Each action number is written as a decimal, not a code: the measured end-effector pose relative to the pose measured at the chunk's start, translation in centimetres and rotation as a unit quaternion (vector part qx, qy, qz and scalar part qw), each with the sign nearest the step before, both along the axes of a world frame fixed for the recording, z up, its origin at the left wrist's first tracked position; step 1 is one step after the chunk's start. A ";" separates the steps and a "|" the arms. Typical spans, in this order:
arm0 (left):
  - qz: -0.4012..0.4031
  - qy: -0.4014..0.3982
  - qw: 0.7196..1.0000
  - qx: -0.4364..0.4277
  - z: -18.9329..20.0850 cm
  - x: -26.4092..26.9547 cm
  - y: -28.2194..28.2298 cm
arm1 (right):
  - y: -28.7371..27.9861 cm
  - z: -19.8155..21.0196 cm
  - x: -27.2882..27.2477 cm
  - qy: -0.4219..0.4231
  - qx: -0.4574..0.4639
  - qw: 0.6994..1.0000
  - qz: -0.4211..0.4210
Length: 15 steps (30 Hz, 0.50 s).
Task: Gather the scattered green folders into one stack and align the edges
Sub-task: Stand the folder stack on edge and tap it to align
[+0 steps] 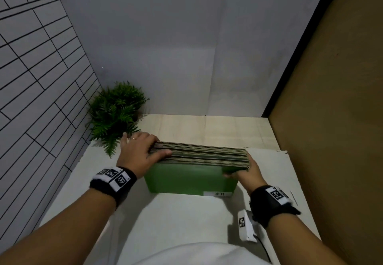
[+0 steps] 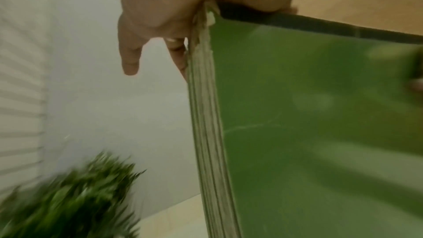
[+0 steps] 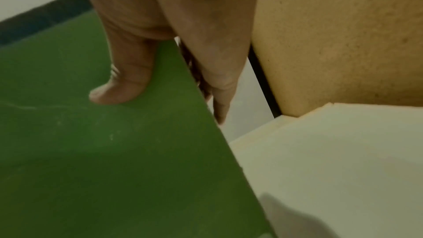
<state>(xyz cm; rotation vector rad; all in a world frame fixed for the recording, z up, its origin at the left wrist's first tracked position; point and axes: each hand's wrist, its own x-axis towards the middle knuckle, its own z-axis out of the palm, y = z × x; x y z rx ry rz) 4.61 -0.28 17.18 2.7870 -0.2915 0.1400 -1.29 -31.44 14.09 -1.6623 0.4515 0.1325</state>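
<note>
Hands clamp stack of green folders (image 1: 191,178) upright on edge on worktop (image 1: 182,213). L hand (image 1: 138,152) grips left end, thumb on top edges. R hand (image 1: 244,172) pinches right end, thumb (image 3: 123,82) on front cover. Plant (image 1: 116,113) just behind L hand.

I see a pale counter (image 1: 186,219), whitish up close and a light wood tone along its far strip at twelve o'clock. A stack of green folders (image 1: 190,178) stands on edge near the middle of it, its lower edge on the surface and its front cover facing me, a white label at the lower right corner. At ten o'clock, in the far left corner, a small green plant (image 1: 116,111) sits on the counter, just beside the stack's left end. At four o'clock, close to me, a small white block (image 1: 245,226) with a black-and-white marker appears to rest on it.
</note>
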 end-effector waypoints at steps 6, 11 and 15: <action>-0.103 0.062 0.973 0.196 1.4 -1.1 -3.9 | 0.0 0.4 0.2 -0.028 0.012 1.000 0.002; -0.106 0.035 0.984 0.136 1.5 -1.6 -7.3 | -1.5 1.2 -0.5 -0.042 0.050 0.998 -0.024; -0.066 0.061 0.995 0.047 1.7 -2.0 -10.3 | -5.3 0.6 -0.9 -0.045 0.040 0.992 -0.111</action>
